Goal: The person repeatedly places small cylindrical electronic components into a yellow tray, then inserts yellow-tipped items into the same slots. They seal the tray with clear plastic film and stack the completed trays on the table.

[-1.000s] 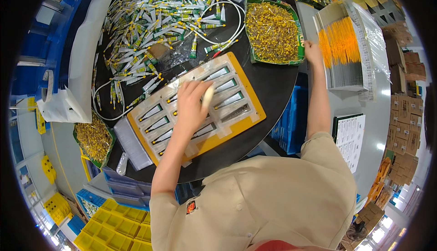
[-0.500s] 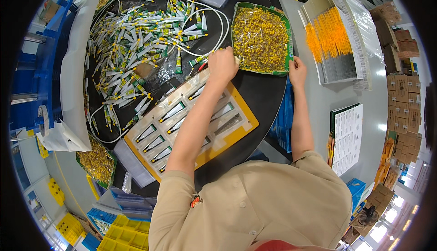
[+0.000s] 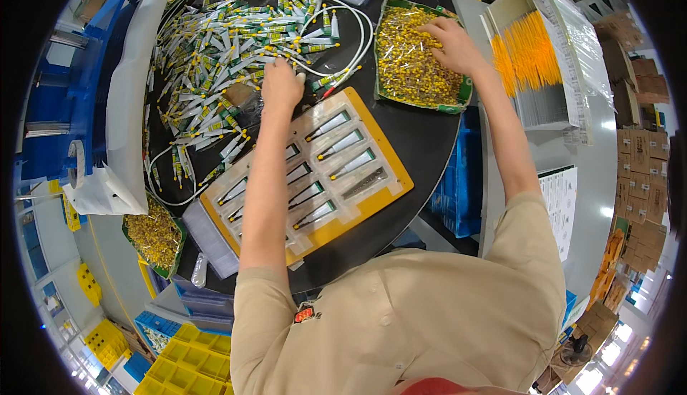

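My left hand (image 3: pixel 283 89) is closed at the right edge of a large heap of small white-and-green tubes with yellow caps (image 3: pixel 215 73); its fingertips are partly hidden, so what they grip cannot be made out. With fingers spread, my right hand (image 3: pixel 456 46) reaches onto small yellow-headed clear pieces (image 3: pixel 408 51) filling a green-edged shallow box (image 3: pixel 429 106). Below my left hand, a clear blister tray on a yellow-orange board (image 3: pixel 390 153) carries several tubes (image 3: pixel 346 144) in its slots. My left forearm covers part of the tray. One slot holds a dark, speckled strip (image 3: pixel 365 183).
A white cable (image 3: pixel 368 26) loops around the heap on the black round table (image 3: pixel 422 162). Clear plastic sheets (image 3: pixel 207 234) lie left of the board. A second box of yellow-headed pieces (image 3: pixel 154 236) stands at left. Cards with orange parts (image 3: pixel 526 55) stand on the grey table at right.
My left hand has moved left from beside the box to the tube heap. My right hand has left the box's right edge and reached onto the pieces inside. The view has shifted slightly.
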`<state>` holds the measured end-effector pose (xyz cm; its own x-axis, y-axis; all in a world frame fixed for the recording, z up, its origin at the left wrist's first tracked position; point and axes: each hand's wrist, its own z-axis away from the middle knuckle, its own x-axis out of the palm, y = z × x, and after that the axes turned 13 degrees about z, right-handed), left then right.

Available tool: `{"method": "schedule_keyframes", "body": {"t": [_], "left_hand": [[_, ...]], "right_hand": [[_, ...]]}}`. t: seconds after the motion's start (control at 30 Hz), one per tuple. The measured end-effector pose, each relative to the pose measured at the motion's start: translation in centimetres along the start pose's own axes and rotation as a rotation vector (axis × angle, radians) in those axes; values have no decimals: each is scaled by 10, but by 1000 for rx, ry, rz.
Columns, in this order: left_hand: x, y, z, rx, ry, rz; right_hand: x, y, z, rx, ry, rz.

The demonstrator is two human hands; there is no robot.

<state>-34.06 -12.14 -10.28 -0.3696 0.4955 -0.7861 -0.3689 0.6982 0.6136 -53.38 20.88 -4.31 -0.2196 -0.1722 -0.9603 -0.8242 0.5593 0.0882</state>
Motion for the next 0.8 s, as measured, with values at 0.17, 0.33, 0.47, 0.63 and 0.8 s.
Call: {"method": "schedule_keyframes", "body": {"t": [0.17, 0.33, 0.47, 0.63, 0.8], "left_hand": [[-21, -2, 17, 27, -38, 146], [-59, 47, 125, 26, 3, 734], [-52, 60, 203, 475, -111, 657], [-34, 59, 228, 611, -220, 337], [-41, 73, 212, 635, -234, 277]], "right_hand": [[6, 15, -30, -91, -346, 113], [12, 29, -32, -141, -361, 73], [13, 31, -30, -130, -385, 29], [3, 29, -27, -197, -327, -57], [-19, 21, -16, -211, -279, -110]]}}
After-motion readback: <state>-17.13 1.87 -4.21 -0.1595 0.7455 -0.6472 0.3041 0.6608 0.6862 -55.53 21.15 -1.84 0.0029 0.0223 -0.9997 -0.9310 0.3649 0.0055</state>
